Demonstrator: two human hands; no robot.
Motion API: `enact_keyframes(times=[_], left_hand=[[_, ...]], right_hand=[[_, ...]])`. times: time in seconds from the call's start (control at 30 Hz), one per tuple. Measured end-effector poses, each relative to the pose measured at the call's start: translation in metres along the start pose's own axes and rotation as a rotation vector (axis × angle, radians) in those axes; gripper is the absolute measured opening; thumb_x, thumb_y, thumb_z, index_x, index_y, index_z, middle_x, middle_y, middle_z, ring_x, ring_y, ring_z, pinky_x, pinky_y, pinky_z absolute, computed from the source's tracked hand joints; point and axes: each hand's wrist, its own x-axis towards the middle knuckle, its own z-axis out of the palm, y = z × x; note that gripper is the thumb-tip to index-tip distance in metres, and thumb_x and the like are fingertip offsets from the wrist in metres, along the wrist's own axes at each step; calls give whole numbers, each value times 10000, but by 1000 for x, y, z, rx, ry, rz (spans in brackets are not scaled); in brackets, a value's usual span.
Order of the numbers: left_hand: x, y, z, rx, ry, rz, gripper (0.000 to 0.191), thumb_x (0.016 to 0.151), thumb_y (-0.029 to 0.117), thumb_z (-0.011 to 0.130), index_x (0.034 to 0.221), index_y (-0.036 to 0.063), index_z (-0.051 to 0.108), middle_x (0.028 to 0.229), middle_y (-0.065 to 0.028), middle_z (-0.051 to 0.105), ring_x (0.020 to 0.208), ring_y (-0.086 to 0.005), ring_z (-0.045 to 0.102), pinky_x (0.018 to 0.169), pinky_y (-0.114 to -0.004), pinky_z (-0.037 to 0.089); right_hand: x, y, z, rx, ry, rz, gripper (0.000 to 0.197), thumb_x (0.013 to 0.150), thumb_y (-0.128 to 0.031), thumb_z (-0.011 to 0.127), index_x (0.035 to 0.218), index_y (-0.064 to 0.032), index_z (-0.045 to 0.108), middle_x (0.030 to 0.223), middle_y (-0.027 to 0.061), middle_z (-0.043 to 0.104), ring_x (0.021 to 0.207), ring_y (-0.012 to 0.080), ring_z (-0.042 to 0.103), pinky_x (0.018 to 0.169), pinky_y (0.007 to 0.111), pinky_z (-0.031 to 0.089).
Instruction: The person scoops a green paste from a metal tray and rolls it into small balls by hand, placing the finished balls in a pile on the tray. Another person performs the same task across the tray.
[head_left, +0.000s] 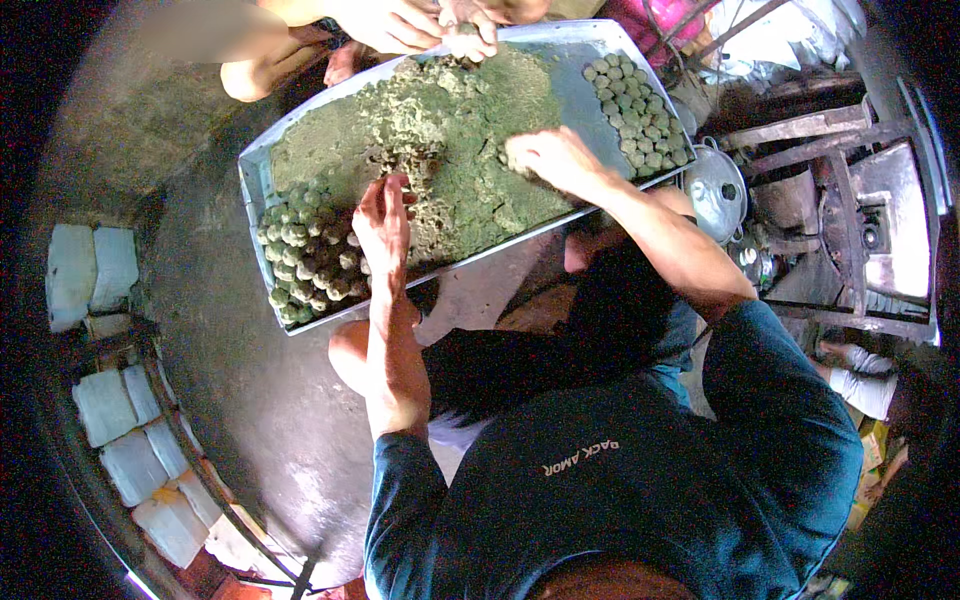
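A wide metal tray (592, 105) holds a layer of greenish crumbly powder (480, 187). Along the tray's left end, rounded balls (300, 255) of the same colour are heaped up. More balls (634, 112) lie packed in rows at the right end. My left hand (384, 225) hovers at the right side of the heap with its fingers curled; whether anything sits between them is hidden. My right hand (551, 159) is lowered to the powder right of the middle, fingers bent under. Its fingertips are too unclear to show a held ball.
Across the tray, another person's hands (457, 34) hold a small ball over the far rim. To the right stand a lidded metal pot (712, 191) and a wooden frame (847, 225). Wrapped white packages (135, 469) are stacked at the left on the concrete floor (225, 390).
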Motion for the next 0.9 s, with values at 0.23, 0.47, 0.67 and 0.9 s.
enact_keyframes(times=[0.23,0.47,0.67,0.9], left_hand=[[1,-6,12,-26,-84,-59,288,910,281,514,960,45,671,793,-84,687,646,-124,633,579,-271,484],[12,8,53,-840,-504,-560,726,888,603,397,1285,-5,405,1137,-201,564,742,-253,655,544,-333,561],[29,-8,93,-805,-414,-595,542,922,509,411,1211,57,494,1125,-72,567,1018,-217,540,861,-368,452],[13,-17,92,-729,-302,-410,490,951,257,409,1375,22,340,1431,-157,324,1276,-266,379,990,-371,354]], right_hand=[[49,11,-7,-341,-138,96,216,832,-215,508,947,-108,657,901,113,669,799,297,643,728,393,498],[32,-54,-31,73,-23,-11,205,809,-200,544,941,-64,621,865,117,659,747,296,641,683,376,509],[17,-92,13,-297,83,-125,360,770,-157,542,1105,-31,504,1007,154,552,868,307,586,651,395,536],[28,-102,26,-200,-197,109,279,840,-102,446,1043,79,508,949,201,582,845,328,612,664,399,535]])
